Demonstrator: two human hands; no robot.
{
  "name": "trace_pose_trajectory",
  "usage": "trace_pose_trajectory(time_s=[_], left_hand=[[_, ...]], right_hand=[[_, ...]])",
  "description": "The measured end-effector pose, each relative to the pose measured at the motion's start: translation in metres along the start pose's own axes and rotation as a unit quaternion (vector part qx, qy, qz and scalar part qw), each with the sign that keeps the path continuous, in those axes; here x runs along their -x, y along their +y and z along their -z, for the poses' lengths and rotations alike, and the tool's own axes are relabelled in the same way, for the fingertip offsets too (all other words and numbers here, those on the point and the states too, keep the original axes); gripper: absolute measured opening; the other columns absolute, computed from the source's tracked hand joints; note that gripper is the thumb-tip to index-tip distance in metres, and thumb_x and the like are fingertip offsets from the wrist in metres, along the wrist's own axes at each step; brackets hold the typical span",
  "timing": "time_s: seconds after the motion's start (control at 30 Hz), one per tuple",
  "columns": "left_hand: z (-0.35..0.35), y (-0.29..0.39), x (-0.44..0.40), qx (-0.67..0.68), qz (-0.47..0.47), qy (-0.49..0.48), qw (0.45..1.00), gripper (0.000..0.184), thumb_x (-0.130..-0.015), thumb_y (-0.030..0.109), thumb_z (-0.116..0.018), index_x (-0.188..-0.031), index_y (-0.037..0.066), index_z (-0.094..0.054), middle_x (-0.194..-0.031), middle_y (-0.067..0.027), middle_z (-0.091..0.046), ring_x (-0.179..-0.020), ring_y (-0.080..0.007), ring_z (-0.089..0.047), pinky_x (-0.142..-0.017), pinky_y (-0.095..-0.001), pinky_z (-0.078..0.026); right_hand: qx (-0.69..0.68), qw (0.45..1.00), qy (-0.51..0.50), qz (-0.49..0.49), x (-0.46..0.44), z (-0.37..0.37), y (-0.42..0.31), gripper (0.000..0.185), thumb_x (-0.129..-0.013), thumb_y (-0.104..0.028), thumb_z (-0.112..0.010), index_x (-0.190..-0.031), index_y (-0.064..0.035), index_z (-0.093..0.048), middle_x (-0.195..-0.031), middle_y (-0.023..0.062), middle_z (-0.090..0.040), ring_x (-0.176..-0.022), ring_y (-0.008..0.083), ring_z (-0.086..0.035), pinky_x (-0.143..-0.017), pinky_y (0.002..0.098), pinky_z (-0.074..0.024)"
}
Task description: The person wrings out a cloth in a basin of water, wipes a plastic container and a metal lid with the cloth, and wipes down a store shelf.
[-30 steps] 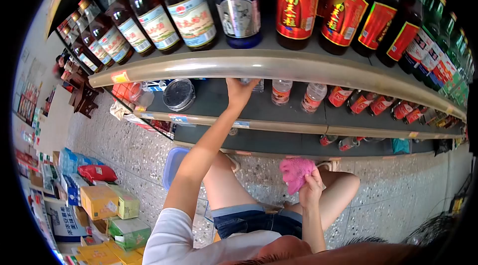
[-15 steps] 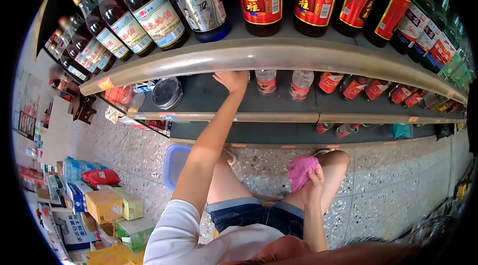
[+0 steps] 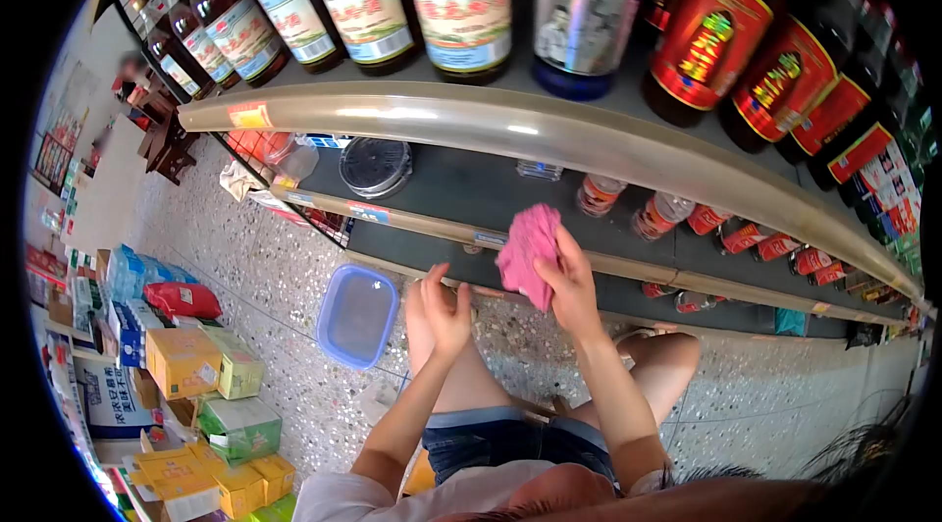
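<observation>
My left hand (image 3: pixel 444 314) is off the shelf, above my left knee, its fingers apart and nothing in it. A crumpled pink cloth (image 3: pixel 531 255) is gripped in my right hand (image 3: pixel 572 288), held before the edge of the middle shelf (image 3: pixel 442 223). Behind the cloth, on that shelf, a small clear item (image 3: pixel 539 170) sits under the upper ledge, left of clear bottles with red labels (image 3: pixel 600 194). Farther left on the same shelf is a round clear container with a dark inside (image 3: pixel 376 167).
Dark bottles (image 3: pixel 457 7) and a blue bottle (image 3: pixel 586 17) line the upper shelf (image 3: pixel 392 110). An empty blue-rimmed plastic tub (image 3: pixel 358 316) stands on the floor. Cartons (image 3: pixel 183 363) are stacked at left. A person (image 3: pixel 130 76) is in the far left background.
My left hand has come down from the middle shelf to above my knee and opened. My right hand has raised the pink cloth toward the shelf. The view has shifted.
</observation>
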State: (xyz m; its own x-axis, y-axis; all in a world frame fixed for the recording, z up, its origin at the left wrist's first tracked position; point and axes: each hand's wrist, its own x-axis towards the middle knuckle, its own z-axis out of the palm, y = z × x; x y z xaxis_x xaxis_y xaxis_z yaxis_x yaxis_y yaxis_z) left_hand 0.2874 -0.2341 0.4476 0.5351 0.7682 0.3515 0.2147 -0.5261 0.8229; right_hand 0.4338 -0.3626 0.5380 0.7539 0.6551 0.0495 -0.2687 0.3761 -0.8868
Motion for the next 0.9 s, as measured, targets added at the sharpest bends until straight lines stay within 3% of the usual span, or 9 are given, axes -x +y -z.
trace_pose_trajectory(time_s=[0.1, 0.23, 0.33, 0.43, 0.47, 0.57, 0.7, 0.73, 0.9], left_hand=[[0.019, -0.011, -0.006, -0.031, 0.003, 0.026, 0.999, 0.038, -0.086, 0.007, -0.063, -0.122, 0.0, -0.053, -0.12, -0.0182, -0.056, -0.113, -0.0322, -0.054, -0.1, -0.0381, -0.04], [0.022, -0.048, -0.002, -0.012, 0.043, 0.028, 0.999, 0.038, -0.087, 0.006, -0.061, -0.123, -0.001, -0.051, -0.121, -0.0183, -0.055, -0.116, -0.0314, -0.052, -0.102, -0.0376, -0.038], [0.023, -0.063, 0.003, 0.041, 0.093, 0.035, 0.994, 0.039, -0.087, 0.006, -0.06, -0.124, -0.002, -0.049, -0.122, -0.0173, -0.054, -0.117, -0.0292, -0.051, -0.102, -0.0364, -0.037], [0.02, -0.071, 0.0, 0.075, 0.11, 0.056, 0.99, 0.038, -0.085, 0.007, -0.063, -0.12, -0.002, -0.051, -0.118, -0.0182, -0.056, -0.113, -0.0318, -0.053, -0.099, -0.0384, -0.039], [0.019, -0.072, 0.001, 0.078, 0.113, 0.065, 0.988, 0.037, -0.083, 0.007, -0.064, -0.117, -0.003, -0.053, -0.115, -0.0189, -0.057, -0.11, -0.0335, -0.054, -0.098, -0.0397, -0.04], [0.015, -0.076, -0.001, 0.064, 0.119, 0.062, 0.989, 0.037, -0.083, 0.008, -0.064, -0.116, -0.002, -0.053, -0.115, -0.0185, -0.057, -0.11, -0.0339, -0.054, -0.098, -0.04, -0.04], [0.018, -0.078, -0.002, 0.079, 0.133, 0.054, 0.986, 0.036, -0.083, 0.008, -0.063, -0.116, -0.002, -0.053, -0.114, -0.0175, -0.057, -0.109, -0.0337, -0.054, -0.098, -0.0404, -0.039], [0.019, -0.076, -0.004, 0.074, 0.13, 0.053, 0.987, 0.035, -0.083, 0.008, -0.063, -0.116, -0.001, -0.054, -0.114, -0.0173, -0.057, -0.109, -0.0336, -0.054, -0.097, -0.0404, -0.039], [0.02, -0.084, -0.002, 0.071, 0.129, 0.052, 0.988, 0.035, -0.083, 0.007, -0.063, -0.116, -0.001, -0.054, -0.112, -0.0169, -0.057, -0.108, -0.0333, -0.054, -0.097, -0.0404, -0.039]], right_hand=[[0.233, 0.968, -0.059, 0.073, -0.059, -0.027, 0.019, 0.052, -0.086, -0.001, -0.059, -0.136, -0.0009, -0.045, -0.133, 0.0142, -0.053, -0.122, 0.0232, -0.051, -0.103, 0.0338, -0.0391], [0.541, 0.782, -0.145, 0.273, -0.139, -0.055, 0.079, 0.045, -0.086, -0.011, -0.061, -0.13, -0.0057, -0.052, -0.127, 0.0136, -0.056, -0.116, 0.0313, -0.053, -0.099, 0.0406, -0.0419], [0.659, 0.68, -0.239, 0.217, -0.164, -0.067, 0.111, 0.043, -0.088, -0.024, -0.057, -0.128, -0.0087, -0.053, -0.133, 0.0106, -0.053, -0.123, 0.0308, -0.047, -0.102, 0.0415, -0.0396], [0.688, 0.672, -0.221, 0.16, -0.181, -0.069, 0.126, 0.042, -0.09, -0.024, -0.054, -0.129, -0.0083, -0.052, -0.135, 0.0108, -0.052, -0.123, 0.0312, -0.048, -0.103, 0.0419, -0.0388], [0.686, 0.659, -0.17, 0.257, -0.188, -0.063, 0.139, 0.038, -0.091, -0.023, -0.051, -0.125, -0.0065, -0.055, -0.129, 0.0145, -0.055, -0.118, 0.034, -0.052, -0.1, 0.0439, -0.041], [0.737, 0.65, -0.078, 0.169, -0.198, -0.068, 0.14, 0.033, -0.091, -0.021, -0.05, -0.118, -0.0042, -0.059, -0.12, 0.0186, -0.059, -0.109, 0.0373, -0.057, -0.095, 0.0459, -0.0438], [0.674, 0.701, -0.038, 0.229, -0.221, -0.054, 0.156, 0.027, -0.089, -0.019, -0.054, -0.11, -0.0047, -0.063, -0.108, 0.0191, -0.062, -0.099, 0.039, -0.058, -0.088, 0.0486, -0.0452], [0.675, 0.673, -0.014, 0.303, -0.23, -0.042, 0.172, 0.026, -0.088, -0.02, -0.056, -0.108, -0.0057, -0.063, -0.108, 0.0194, -0.062, -0.1, 0.0395, -0.058, -0.087, 0.0488, -0.0448], [0.674, 0.657, 0.004, 0.338, -0.262, -0.025, 0.191, 0.026, -0.087, -0.019, -0.057, -0.108, -0.0047, -0.063, -0.107, 0.0199, -0.062, -0.1, 0.0399, -0.057, -0.087, 0.0492, -0.0446]])
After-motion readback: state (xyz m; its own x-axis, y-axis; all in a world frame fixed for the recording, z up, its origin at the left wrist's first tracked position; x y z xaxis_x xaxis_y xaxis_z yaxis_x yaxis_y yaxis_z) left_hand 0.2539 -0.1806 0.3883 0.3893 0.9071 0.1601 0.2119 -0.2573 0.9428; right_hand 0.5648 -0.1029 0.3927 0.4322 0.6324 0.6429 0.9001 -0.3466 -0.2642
